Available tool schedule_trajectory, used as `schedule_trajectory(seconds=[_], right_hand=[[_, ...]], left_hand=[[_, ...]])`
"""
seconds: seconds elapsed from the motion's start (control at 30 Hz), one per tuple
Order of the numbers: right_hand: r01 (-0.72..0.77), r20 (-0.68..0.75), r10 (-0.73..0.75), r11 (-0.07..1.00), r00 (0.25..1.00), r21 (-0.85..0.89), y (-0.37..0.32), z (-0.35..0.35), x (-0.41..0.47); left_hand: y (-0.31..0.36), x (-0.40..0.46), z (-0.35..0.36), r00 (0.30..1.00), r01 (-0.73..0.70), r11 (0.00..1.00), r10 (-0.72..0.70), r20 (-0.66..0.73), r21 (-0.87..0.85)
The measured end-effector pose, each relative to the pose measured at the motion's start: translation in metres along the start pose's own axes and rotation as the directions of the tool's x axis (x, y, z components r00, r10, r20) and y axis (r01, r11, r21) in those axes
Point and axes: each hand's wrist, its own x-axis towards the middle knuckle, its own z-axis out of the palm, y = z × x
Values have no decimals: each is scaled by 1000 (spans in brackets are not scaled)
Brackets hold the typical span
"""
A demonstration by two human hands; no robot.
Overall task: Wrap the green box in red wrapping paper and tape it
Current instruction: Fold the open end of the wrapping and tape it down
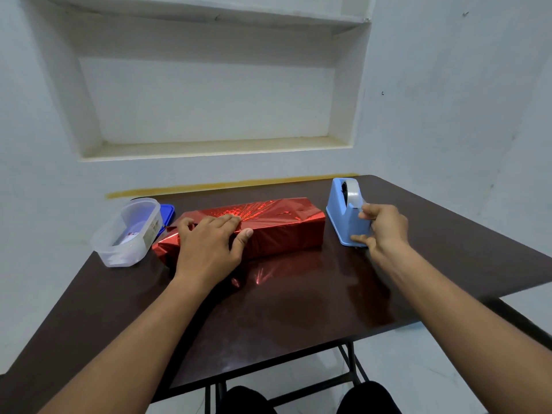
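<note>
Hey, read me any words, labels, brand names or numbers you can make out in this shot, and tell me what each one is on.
No text can be read here.
Clear plastic container: a label on its side wall and red-and-white print inside, both too small and blurred to read.
Blue tape dispenser, red wrapping paper: no lettering visible.

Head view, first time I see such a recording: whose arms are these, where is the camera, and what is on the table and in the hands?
The camera sits on a person's head, looking down at their own two bare hands. On the dark table lies a box wrapped in red paper. The left hand presses flat on its left part. The right hand pinches tape at a blue tape dispenser. A clear plastic tub stands on the left, a blue lid behind it.
</note>
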Motion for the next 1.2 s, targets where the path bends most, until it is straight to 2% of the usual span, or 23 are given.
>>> schedule_trajectory(seconds=[0.23, 0.53, 0.8, 1.2], right_hand=[[-2, -109, -5, 998, 994, -67, 15, -4, -1], [-120, -105, 117, 993, 988, -18, 9, -3, -2], [-56, -140, 47, 996, 989, -63, 9, -1, -2], [-44, -74, 33, 986, 997, -158, 2, -11, 8]], left_hand=[[-1, -1, 1, 1000, -1, 1000, 1, -2, -4], [0, -1, 0, 1000, -2, 1000, 2, -5, -2], [-1, -2, 0, 1000, 0, 1000, 0, 0, -2], [0, -2, 1, 1000, 1, 1000, -1, -5, -1]])
